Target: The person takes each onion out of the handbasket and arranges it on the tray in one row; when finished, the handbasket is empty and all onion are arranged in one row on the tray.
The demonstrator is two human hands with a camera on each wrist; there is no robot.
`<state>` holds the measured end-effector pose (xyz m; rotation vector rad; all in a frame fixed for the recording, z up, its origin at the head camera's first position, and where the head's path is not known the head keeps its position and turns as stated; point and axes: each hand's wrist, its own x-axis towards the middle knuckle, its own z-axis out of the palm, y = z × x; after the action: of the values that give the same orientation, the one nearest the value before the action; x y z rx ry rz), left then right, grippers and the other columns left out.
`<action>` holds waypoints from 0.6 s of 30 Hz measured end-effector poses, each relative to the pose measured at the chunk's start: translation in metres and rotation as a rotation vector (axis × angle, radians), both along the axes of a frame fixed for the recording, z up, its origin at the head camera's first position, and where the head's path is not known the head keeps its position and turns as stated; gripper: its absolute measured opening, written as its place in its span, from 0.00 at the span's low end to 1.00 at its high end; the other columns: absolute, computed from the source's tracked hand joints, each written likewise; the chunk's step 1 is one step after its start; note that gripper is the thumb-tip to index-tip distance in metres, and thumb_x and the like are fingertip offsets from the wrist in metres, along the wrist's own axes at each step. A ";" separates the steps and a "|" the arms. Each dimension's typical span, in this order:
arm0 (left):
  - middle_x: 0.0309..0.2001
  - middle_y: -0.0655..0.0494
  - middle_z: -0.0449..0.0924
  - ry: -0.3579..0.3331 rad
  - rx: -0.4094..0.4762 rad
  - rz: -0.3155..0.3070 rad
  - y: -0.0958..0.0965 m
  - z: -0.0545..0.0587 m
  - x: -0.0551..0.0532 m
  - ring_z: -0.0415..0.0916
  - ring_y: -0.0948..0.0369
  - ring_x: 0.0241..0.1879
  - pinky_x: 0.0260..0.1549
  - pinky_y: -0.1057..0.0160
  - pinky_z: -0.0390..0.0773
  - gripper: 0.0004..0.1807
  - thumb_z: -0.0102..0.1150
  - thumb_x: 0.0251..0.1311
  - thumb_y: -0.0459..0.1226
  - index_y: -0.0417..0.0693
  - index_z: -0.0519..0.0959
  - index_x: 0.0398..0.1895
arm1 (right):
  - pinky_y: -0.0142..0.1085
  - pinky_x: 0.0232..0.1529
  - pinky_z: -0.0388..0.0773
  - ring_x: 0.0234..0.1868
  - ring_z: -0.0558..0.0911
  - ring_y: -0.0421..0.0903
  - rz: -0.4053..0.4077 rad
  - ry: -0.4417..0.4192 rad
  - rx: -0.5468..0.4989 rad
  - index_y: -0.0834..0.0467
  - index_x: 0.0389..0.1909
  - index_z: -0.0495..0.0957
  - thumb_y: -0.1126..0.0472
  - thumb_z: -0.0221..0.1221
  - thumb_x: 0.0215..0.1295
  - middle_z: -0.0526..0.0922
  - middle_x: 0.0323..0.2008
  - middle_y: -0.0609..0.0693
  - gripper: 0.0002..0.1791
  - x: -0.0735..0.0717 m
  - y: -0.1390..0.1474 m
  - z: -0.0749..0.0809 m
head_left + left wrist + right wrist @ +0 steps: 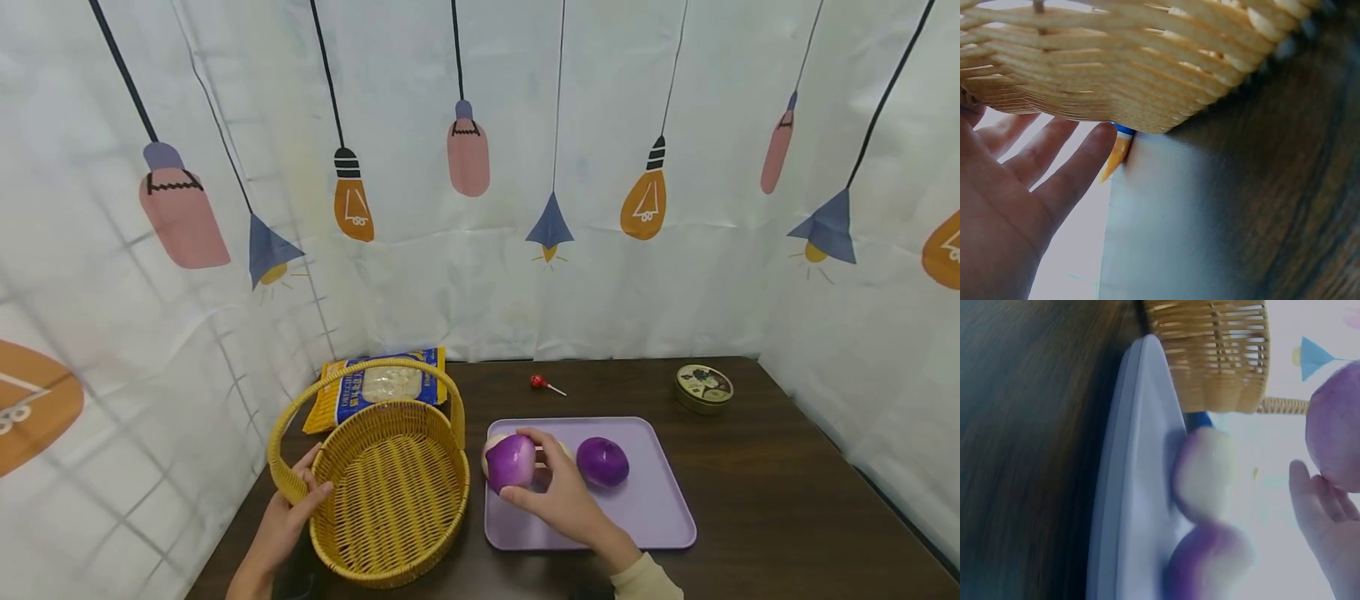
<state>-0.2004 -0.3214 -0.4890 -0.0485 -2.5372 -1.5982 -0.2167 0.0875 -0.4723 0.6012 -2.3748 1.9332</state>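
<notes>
My right hand (558,496) holds a purple onion (511,463) between thumb and fingers, raised above the left part of a lilac tray (660,521). A second purple onion (602,462) lies on the tray, to the right of my fingers. Another onion, pale with a purple edge (1205,475), sits there too, mostly covered by my hand in the head view. My left hand (288,512) grips the yellow wicker basket (390,500) at its left rim by the handle base, thumb over the rim and fingers along the outer wall. Nothing lies inside the basket.
Behind the basket lies a blue and yellow food packet (390,385). A red lollipop (538,382) rests beyond the tray, and a round patterned tin (703,388) stands at the back right of the dark table (780,500). A printed curtain (600,308) encloses the back and sides.
</notes>
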 end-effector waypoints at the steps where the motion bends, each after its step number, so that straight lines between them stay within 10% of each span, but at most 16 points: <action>1: 0.74 0.39 0.50 -0.001 0.000 -0.001 0.000 0.000 0.000 0.53 0.45 0.68 0.44 0.73 0.60 0.20 0.52 0.72 0.42 0.36 0.58 0.31 | 0.38 0.47 0.78 0.49 0.79 0.52 0.002 -0.011 -0.020 0.46 0.66 0.65 0.58 0.74 0.51 0.72 0.56 0.55 0.41 0.000 0.002 0.000; 9: 0.74 0.39 0.51 -0.010 0.001 0.007 0.001 0.002 -0.001 0.54 0.46 0.67 0.44 0.74 0.60 0.20 0.53 0.71 0.42 0.36 0.58 0.31 | 0.38 0.50 0.78 0.56 0.77 0.58 0.092 -0.039 -0.131 0.51 0.69 0.59 0.66 0.69 0.55 0.66 0.63 0.61 0.42 0.000 0.031 -0.002; 18: 0.75 0.37 0.48 -0.002 0.015 -0.002 0.000 -0.001 -0.001 0.49 0.40 0.71 0.44 0.79 0.60 0.20 0.53 0.71 0.41 0.37 0.58 0.30 | 0.34 0.50 0.77 0.56 0.76 0.54 -0.007 0.082 -0.054 0.53 0.70 0.58 0.66 0.70 0.54 0.66 0.63 0.60 0.45 -0.001 0.060 -0.006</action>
<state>-0.2016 -0.3213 -0.4900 -0.0479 -2.5272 -1.6191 -0.2172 0.1474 -0.4781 0.6549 -2.2664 1.9236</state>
